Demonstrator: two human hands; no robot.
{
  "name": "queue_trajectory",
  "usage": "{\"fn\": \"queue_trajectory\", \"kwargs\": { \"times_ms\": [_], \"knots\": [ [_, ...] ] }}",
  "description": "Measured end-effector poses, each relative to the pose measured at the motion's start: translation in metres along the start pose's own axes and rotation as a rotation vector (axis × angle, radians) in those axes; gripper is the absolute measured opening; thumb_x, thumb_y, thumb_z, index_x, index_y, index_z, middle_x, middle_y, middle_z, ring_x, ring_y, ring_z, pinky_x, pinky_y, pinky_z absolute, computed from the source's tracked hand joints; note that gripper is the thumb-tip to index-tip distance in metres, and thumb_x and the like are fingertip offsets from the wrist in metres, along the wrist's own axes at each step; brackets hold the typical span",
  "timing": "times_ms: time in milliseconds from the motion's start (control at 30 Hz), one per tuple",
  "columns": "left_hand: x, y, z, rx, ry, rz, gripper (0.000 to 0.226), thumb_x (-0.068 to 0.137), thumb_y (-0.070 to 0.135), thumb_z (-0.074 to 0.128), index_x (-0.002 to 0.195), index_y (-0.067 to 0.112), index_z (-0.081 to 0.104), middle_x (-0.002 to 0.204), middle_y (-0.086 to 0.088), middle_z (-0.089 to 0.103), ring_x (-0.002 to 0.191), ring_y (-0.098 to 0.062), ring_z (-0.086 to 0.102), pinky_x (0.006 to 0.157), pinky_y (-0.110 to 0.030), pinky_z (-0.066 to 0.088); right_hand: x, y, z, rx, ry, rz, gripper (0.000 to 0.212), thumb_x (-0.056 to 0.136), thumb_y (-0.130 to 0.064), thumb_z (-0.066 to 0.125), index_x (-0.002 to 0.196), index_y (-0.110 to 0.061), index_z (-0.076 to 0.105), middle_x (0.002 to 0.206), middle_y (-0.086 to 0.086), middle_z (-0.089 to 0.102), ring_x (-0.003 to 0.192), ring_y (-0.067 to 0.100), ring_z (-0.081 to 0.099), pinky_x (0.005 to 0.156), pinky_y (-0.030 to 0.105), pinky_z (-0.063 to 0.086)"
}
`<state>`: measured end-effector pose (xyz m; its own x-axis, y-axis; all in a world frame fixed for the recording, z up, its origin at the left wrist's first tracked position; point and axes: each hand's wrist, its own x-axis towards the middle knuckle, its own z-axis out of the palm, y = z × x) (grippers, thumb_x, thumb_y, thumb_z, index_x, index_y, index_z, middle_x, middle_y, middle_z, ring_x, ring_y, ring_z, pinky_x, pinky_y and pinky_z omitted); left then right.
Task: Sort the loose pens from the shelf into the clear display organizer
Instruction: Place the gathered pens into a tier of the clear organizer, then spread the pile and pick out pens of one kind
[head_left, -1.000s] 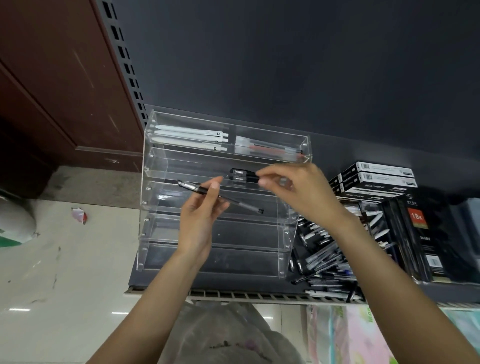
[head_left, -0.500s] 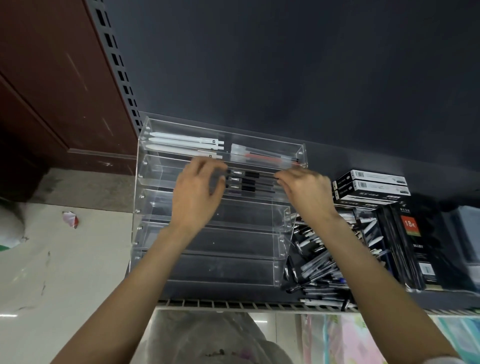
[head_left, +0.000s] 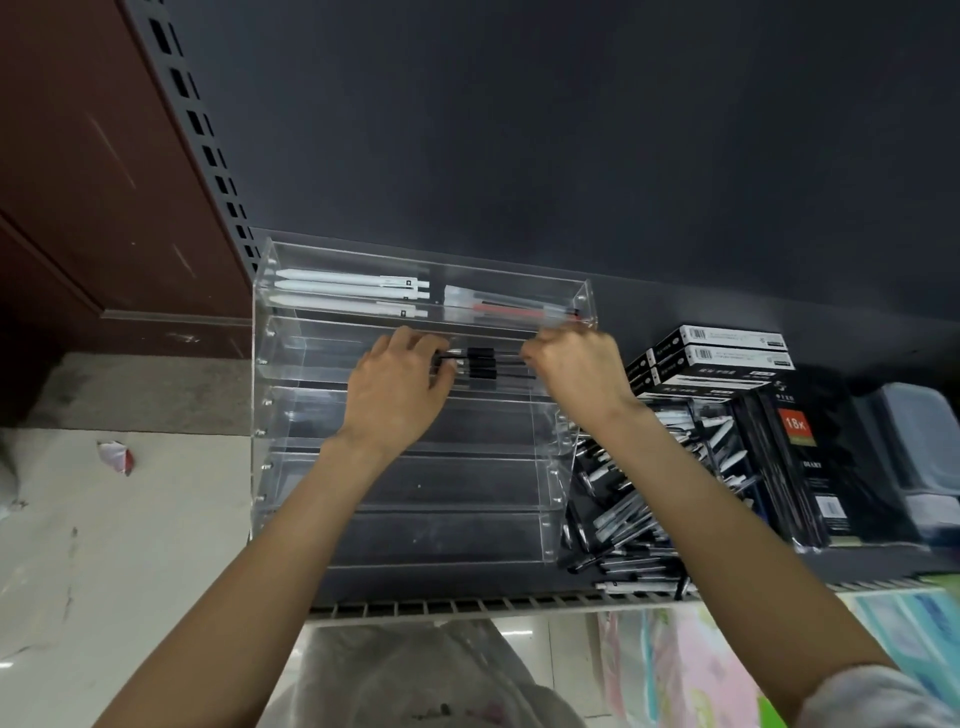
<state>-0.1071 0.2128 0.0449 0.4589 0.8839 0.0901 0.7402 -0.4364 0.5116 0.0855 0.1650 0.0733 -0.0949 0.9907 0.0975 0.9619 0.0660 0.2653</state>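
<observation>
A clear tiered display organizer (head_left: 291, 467) stands on the dark shelf. Its top tier holds three white pens (head_left: 343, 288) on the left and clear pens with red refills (head_left: 514, 306) on the right. In the second tier lie black pens (head_left: 480, 364). My left hand (head_left: 397, 387) grips their left ends, fingers curled over them. My right hand (head_left: 574, 366) pinches their right ends. The lower tiers look bare. A heap of loose pens (head_left: 628, 519) lies on the shelf right of the organizer.
Black-and-white pen boxes (head_left: 722, 353) are stacked at the back right, with a black notebook pack (head_left: 810, 457) and a grey bin (head_left: 919, 452) beyond. The shelf's front edge (head_left: 467, 605) runs below. A brown door (head_left: 78, 182) stands to the left.
A second ago both hands held black pens in the air in front of the organizer. They have since lowered them into the second tier and now hold the pens' ends there.
</observation>
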Motion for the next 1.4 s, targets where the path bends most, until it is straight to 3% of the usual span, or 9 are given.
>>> {"fn": "queue_trajectory", "kwargs": {
  "times_ms": [167, 333, 533, 667, 733, 900, 1100, 1233, 1400],
  "knots": [
    [-0.001, 0.003, 0.0, -0.021, -0.018, 0.04, 0.035, 0.098, 0.029, 0.046, 0.126, 0.012, 0.058, 0.123, -0.009, 0.057, 0.111, -0.028, 0.055, 0.086, -0.037, 0.046, -0.003, -0.004, 0.009, 0.047, -0.018, 0.088, 0.025, 0.057, -0.001, 0.083, 0.063, -0.021, 0.069, 0.058, -0.007, 0.06, 0.047, 0.015, 0.06, 0.038, 0.021, 0.045],
    [-0.002, -0.003, -0.002, -0.051, -0.052, 0.066, 0.033, 0.098, 0.028, 0.047, 0.125, 0.012, 0.059, 0.122, -0.01, 0.058, 0.11, -0.029, 0.055, 0.087, -0.037, 0.045, -0.018, -0.005, -0.002, 0.304, -0.024, 0.208, 0.018, 0.095, -0.02, 0.052, 0.1, -0.015, 0.069, 0.094, 0.002, 0.069, 0.081, 0.025, 0.068, 0.07, 0.04, 0.057],
    [-0.021, -0.002, -0.023, -0.154, 0.135, 0.166, 0.027, 0.092, 0.018, 0.055, 0.119, 0.014, 0.06, 0.1, -0.001, 0.066, 0.095, -0.026, 0.06, 0.08, -0.041, 0.049, -0.082, -0.026, -0.026, 0.661, 0.304, 0.45, 0.027, 0.095, -0.028, 0.047, 0.114, -0.018, 0.065, 0.093, 0.0, 0.071, 0.07, 0.013, 0.067, 0.061, 0.035, 0.057],
    [-0.061, 0.028, -0.031, -0.516, 0.208, 0.242, 0.019, 0.093, 0.024, 0.05, 0.108, 0.021, 0.06, 0.081, 0.019, 0.057, 0.078, 0.005, 0.056, 0.069, -0.015, 0.045, -0.16, -0.027, -0.011, 0.697, 0.251, 0.718, 0.023, 0.093, -0.019, 0.058, 0.115, -0.021, 0.064, 0.074, -0.002, 0.071, 0.058, 0.011, 0.065, 0.055, 0.032, 0.056],
    [-0.081, 0.051, -0.019, -0.58, 0.169, 0.331, 0.017, 0.092, 0.023, 0.049, 0.104, 0.021, 0.06, 0.077, 0.017, 0.056, 0.074, 0.005, 0.055, 0.064, -0.006, 0.041, -0.198, -0.021, 0.003, 0.709, 0.162, 0.818, 0.026, 0.091, -0.014, 0.061, 0.116, -0.021, 0.064, 0.077, -0.002, 0.072, 0.063, 0.011, 0.068, 0.062, 0.032, 0.058],
    [-0.099, 0.11, 0.046, -0.432, -0.127, 0.502, 0.024, 0.089, 0.026, 0.048, 0.108, 0.02, 0.06, 0.093, 0.009, 0.057, 0.08, -0.001, 0.053, 0.068, -0.016, 0.046, -0.266, 0.014, 0.036, 0.656, 0.067, 0.987, 0.027, 0.086, -0.006, 0.065, 0.109, -0.019, 0.067, 0.085, -0.007, 0.073, 0.06, 0.008, 0.059, 0.055, 0.015, 0.039],
    [-0.056, 0.163, 0.134, -0.123, -0.338, 0.297, 0.041, 0.093, 0.024, 0.054, 0.132, 0.019, 0.047, 0.133, -0.003, 0.049, 0.124, -0.02, 0.043, 0.1, -0.029, 0.035, -0.287, 0.079, 0.075, 0.673, 0.022, 0.925, 0.028, 0.086, -0.008, 0.063, 0.111, -0.019, 0.068, 0.095, 0.008, 0.072, 0.067, 0.023, 0.064, 0.06, 0.03, 0.048],
    [-0.009, 0.18, 0.17, 0.105, -0.376, 0.063, 0.06, 0.091, 0.021, 0.055, 0.143, 0.008, 0.03, 0.142, -0.017, 0.038, 0.131, -0.033, 0.032, 0.11, -0.036, 0.025, -0.276, 0.125, 0.094, 0.616, 0.033, 0.718, 0.033, 0.082, -0.006, 0.065, 0.115, -0.014, 0.066, 0.114, 0.01, 0.064, 0.1, 0.033, 0.061, 0.078, 0.042, 0.056],
    [0.023, 0.176, 0.197, 0.248, -0.461, -0.119, 0.065, 0.088, 0.027, 0.06, 0.142, 0.006, 0.03, 0.138, -0.02, 0.04, 0.128, -0.037, 0.037, 0.106, -0.043, 0.033, -0.262, 0.15, 0.116, 0.542, -0.072, 0.491, 0.043, 0.09, -0.025, 0.059, 0.131, -0.014, 0.053, 0.14, 0.012, 0.047, 0.13, 0.03, 0.042, 0.103, 0.045, 0.042]
  ]
}}
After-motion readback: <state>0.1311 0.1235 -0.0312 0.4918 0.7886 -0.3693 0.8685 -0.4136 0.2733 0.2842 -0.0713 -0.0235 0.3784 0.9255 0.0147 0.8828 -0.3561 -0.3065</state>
